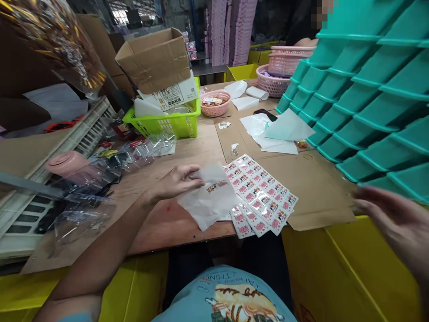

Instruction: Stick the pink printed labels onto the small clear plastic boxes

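My left hand (181, 181) pinches the upper left edge of a thin white translucent sheet of paper (208, 206) between thumb and fingers. Printed figures show on or through the sheet. Partly under its right side lie several fanned sheets of stickers (259, 192) with rows of cartoon figures and red print, at the table's front edge. Off to the right, blurred by motion, my right hand (393, 219) is beside the lower teal bins (398, 156). Its fingers are stretched out and nothing shows in them.
Flattened cardboard (315, 192) covers the right part of the table, with loose white papers (284, 129) further back. A lime-green basket (181, 125), a pink basket (215, 107) and clear plastic packaging (134, 156) stand or lie behind and left. Stacked teal bins rise on the right; a person is behind them.
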A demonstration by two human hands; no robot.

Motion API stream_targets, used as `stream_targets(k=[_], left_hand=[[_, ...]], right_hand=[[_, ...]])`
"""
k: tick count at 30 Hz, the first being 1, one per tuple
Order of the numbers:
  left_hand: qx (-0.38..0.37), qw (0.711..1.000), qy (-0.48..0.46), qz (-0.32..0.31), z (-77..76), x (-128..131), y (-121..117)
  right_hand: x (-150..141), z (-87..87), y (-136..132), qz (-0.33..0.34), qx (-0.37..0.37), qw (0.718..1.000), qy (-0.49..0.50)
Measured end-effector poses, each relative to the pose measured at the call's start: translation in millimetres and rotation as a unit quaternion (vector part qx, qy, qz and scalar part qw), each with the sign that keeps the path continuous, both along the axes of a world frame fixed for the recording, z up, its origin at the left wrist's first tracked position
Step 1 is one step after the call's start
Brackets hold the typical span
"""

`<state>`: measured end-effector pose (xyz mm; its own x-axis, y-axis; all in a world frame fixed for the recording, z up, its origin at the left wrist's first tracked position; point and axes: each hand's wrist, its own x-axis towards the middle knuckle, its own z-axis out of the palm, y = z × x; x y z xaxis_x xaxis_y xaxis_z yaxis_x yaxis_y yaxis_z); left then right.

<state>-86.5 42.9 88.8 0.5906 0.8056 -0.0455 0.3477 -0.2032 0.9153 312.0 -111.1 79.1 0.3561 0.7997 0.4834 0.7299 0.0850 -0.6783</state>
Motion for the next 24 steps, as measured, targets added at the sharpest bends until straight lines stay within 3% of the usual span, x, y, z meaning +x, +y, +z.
stream_targets(k=[3,5,8,12,14,16,19,24], left_hand=[[-0.034,0.995,-0.08,-0.051,20.0,31.7,-10.3],[-0.075,0.985,-0.156,-0.02,20.0,39.1,-13.0],[-0.181,0.956,-0.229,0.038,1.3,31.1,-15.8],[-0.312,0.907,-0.273,0.072,-34.5,25.0,-25.9],[-0.322,0.884,-0.317,0.116,-47.2,31.2,-31.5],[-0.32,0.865,-0.353,0.161,-54.9,40.0,-35.7],[-0.299,0.852,-0.379,0.201,-60.7,51.1,-39.8],[-0.264,0.861,-0.378,0.217,-67.2,58.5,-43.3]], right_hand=[[-66.7,10.3,47.0,0.253,-0.061,0.964,0.053],[-111.9,10.1,75.3,0.334,-0.103,0.926,0.142],[-149.9,-0.8,101.9,0.296,-0.113,0.921,0.228],[-154.5,-15.8,114.3,0.29,-0.077,0.946,0.121],[-154.6,-19.7,113.5,0.239,0.02,0.971,0.012],[-158.7,-23.1,108.8,0.205,0.108,0.967,-0.104],[-169.3,-31.6,99.9,0.252,0.107,0.941,-0.2],[-177.8,-47.2,98.6,0.274,0.084,0.947,-0.147]])
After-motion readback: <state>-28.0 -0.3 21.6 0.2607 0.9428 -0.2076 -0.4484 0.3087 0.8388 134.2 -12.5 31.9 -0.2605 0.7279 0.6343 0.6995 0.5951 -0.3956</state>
